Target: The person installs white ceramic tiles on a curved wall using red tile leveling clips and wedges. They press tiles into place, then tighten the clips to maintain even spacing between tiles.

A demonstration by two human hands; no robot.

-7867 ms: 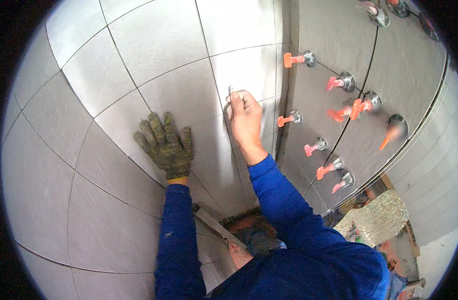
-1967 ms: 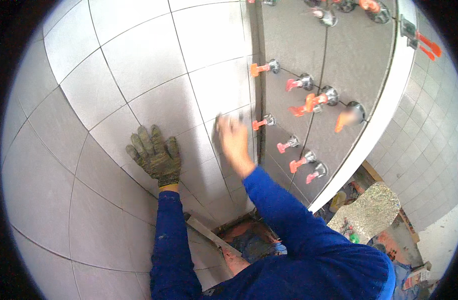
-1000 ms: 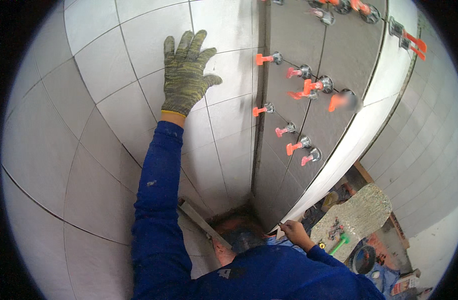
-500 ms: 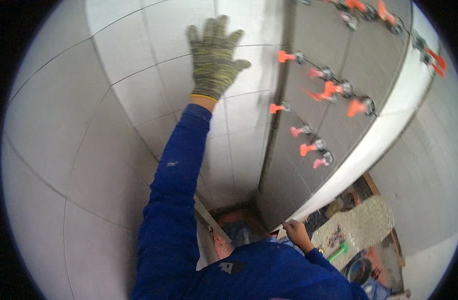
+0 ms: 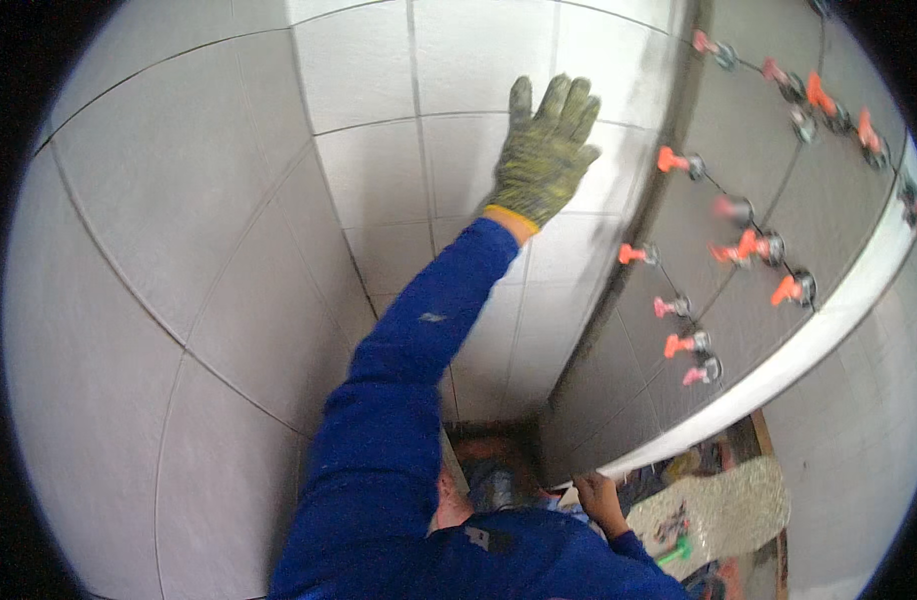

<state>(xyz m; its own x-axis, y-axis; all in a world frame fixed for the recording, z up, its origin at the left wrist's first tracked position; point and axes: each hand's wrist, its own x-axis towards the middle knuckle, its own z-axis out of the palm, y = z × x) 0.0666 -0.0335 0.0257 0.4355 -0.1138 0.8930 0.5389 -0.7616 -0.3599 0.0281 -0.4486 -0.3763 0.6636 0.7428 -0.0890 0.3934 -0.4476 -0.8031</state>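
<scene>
My left hand (image 5: 547, 155), in a green-and-black knit glove with a yellow cuff, is raised with fingers spread. Its palm faces the white tiled wall (image 5: 364, 175); whether it presses on the tile cannot be made out. Down at the lower right, my bare right hand (image 5: 601, 503) is closed beside the bottom end of the grey tiled partition's pale edge (image 5: 739, 405). What its fingers hold, if anything, is hidden. Orange and pink tile-levelling clips (image 5: 749, 245) stick out along the joints of the grey partition (image 5: 639, 385).
Large grey tiles (image 5: 159, 260) line the wall at my left. Beyond the partition lies a pale speckled board (image 5: 744, 505) with small loose pieces and a green-handled tool (image 5: 676, 550) on it. Another pale wall (image 5: 849, 440) rises at the far right. Debris lies around the board.
The view has turned left, so walls and clips sit farther right in the picture. My left hand stays by the same tiles, now tilted rightward. My right hand remains by the partition's edge.
</scene>
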